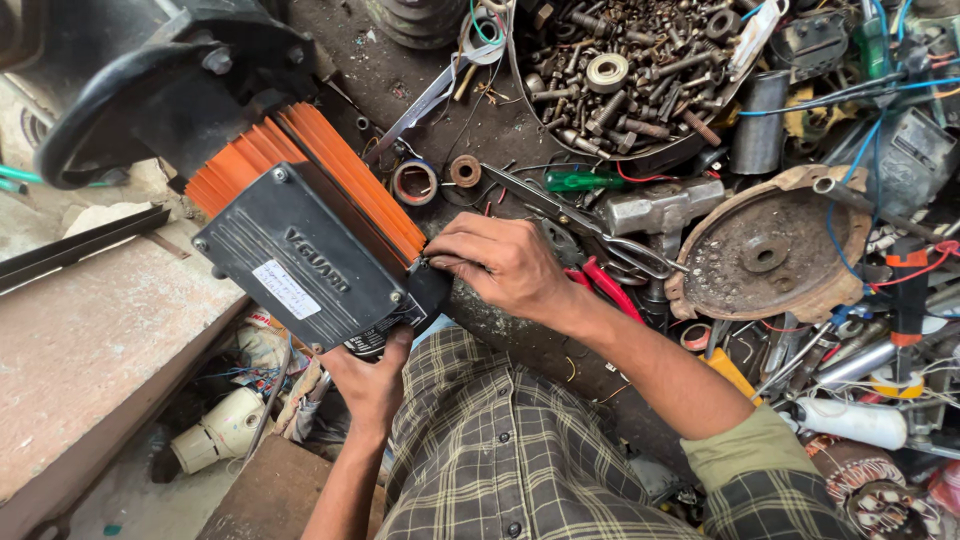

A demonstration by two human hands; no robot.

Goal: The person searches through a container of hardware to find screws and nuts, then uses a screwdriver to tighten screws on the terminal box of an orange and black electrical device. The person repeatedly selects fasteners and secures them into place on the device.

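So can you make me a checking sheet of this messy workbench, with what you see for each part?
Surface: dark, grimy bench, mostly covered.
Job's things: orange finned motor with a black end cover, lying on its side at the bench edge.
Clutter: tray of bolts and nuts, hammer, scissors, red-handled pliers, rusty round plate, green screwdriver, tape roll.
Grippers: left hand supports the motor from below; right hand has its fingers pinched at the cover's corner.
Cables: blue and red wires tangled at right.
Surroundings: floor below with a white part and scraps.
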